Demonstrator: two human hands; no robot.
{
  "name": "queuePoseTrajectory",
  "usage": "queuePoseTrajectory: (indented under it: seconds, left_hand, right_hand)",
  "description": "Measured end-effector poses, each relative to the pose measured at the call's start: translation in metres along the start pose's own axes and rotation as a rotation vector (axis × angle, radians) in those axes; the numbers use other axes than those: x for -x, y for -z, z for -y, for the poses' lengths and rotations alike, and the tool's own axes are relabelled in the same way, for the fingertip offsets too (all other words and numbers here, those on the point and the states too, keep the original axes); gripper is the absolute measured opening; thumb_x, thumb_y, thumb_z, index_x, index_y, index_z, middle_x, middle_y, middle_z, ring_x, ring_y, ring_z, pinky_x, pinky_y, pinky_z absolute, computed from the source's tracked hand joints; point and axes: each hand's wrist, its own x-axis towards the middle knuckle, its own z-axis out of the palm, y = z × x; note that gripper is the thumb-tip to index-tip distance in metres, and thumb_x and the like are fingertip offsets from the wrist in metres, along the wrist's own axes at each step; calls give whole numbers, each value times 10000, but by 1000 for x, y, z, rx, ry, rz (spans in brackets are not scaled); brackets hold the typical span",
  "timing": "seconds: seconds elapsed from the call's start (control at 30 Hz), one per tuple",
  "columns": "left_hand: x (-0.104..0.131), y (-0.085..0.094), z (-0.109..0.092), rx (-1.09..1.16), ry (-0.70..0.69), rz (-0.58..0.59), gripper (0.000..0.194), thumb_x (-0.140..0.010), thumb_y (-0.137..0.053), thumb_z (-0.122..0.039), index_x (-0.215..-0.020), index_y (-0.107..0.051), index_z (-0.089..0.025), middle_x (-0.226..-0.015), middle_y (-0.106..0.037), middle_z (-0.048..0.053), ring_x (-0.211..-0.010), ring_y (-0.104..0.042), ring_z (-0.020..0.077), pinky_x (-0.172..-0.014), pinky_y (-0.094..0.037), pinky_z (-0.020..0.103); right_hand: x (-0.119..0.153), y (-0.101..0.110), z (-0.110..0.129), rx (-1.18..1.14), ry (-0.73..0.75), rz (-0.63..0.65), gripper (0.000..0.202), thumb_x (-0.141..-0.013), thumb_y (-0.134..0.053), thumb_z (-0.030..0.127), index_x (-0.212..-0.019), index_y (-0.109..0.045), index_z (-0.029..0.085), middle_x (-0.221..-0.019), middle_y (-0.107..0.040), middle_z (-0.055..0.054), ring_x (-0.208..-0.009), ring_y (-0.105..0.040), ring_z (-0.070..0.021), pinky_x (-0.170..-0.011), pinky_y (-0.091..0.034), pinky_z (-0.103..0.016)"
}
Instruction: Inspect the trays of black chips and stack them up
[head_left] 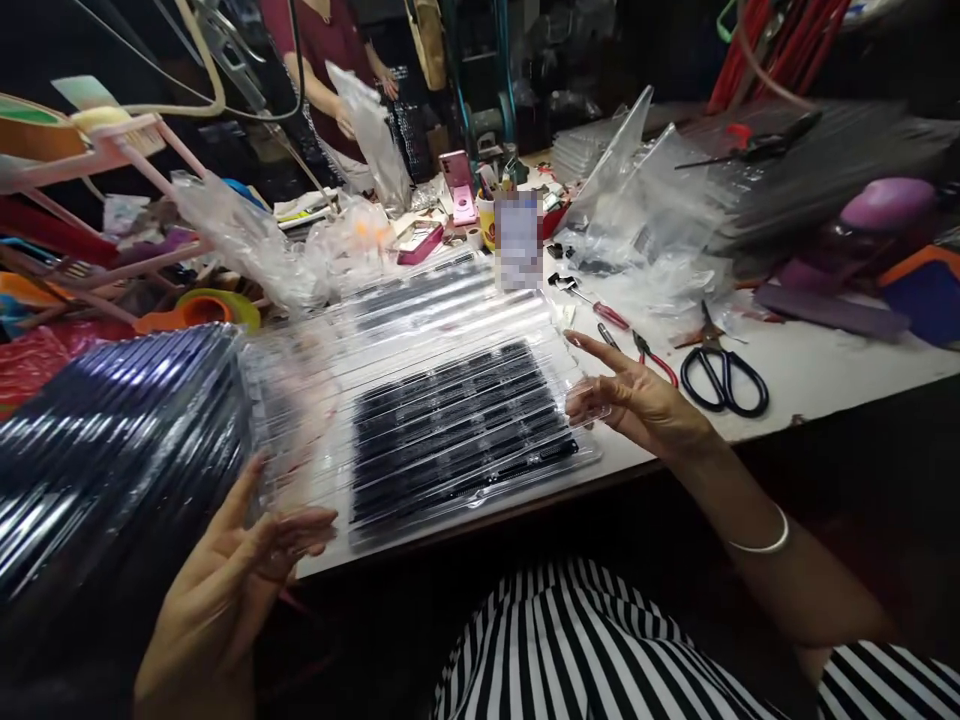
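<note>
A clear ribbed plastic tray point(315, 400) spans the space between my two hands, tilted above the table. My left hand point(232, 570) grips its near left edge, with the thumb and fingers around the rim. At the other end my right hand point(652, 405) pinches the right edge, its index finger stretched along the side. Under the clear plastic lies a tray of rows of black parts point(457, 430); the parts are too small to name. How far apart the two layers are, I cannot tell.
Left stands a tall stack of filled trays point(120, 450). To the right lie black-handled scissors point(724, 380), red-handled pliers point(656, 360) and a screwdriver point(611, 315). Crumpled clear plastic point(645, 240) and a pink phone point(457, 175) sit farther back. Another person point(330, 90) holds a plastic bag.
</note>
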Motion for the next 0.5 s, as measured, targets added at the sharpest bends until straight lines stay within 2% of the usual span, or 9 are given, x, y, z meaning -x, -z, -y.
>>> queuePoseTrajectory:
  seconds: [0.1, 0.23, 0.3, 0.37, 0.5]
  left_hand:
    - [-3, -7, -2, 9, -18, -9, 885, -646, -774, -364, -1419, -350, -282, -762, -743, 30, -757, -685, 208, -684, -570, 256]
    - [-1, -18, -9, -85, -98, -34, 770, -707, -715, -399, -1389, -357, -402, -746, -736, -52, -809, -684, 243, -760, -576, 357]
    - [-1, -21, -11, -145, -125, -45, 705, -738, -677, -424, -1368, -361, -454, -739, -732, -83, -823, -682, 258, -785, -567, 389]
    - [-3, -20, -11, -164, -154, -52, 688, -743, -679, -405, -1358, -374, -459, -740, -729, -94, -809, -677, 242, -790, -553, 369]
    - [-11, -9, -1, -126, -184, -32, 771, -716, -733, -328, -1400, -378, -329, -732, -705, -40, -729, -626, 158, -745, -506, 267]
  right_hand:
    - [3, 1, 7, -14, -94, 125, 879, -776, -674, 496, -1474, -180, 293, -836, -738, -25, -813, -703, -225, -772, -523, -404]
    - [7, 0, 15, 41, -118, 266, 895, -848, -579, 509, -1470, 49, 373, -954, -741, -44, -899, -700, -249, -811, -498, -462]
    - [7, 1, 16, 60, -93, 263, 907, -839, -603, 486, -1467, 43, 384, -938, -744, -30, -920, -694, -251, -839, -483, -486]
    - [7, 3, 15, 98, -67, 203, 930, -799, -659, 463, -1475, -26, 377, -863, -745, -6, -878, -703, -245, -833, -488, -479]
    - [9, 8, 8, 230, -66, 55, 902, -765, -706, 391, -1482, -165, 310, -737, -719, -4, -702, -688, -209, -697, -522, -384]
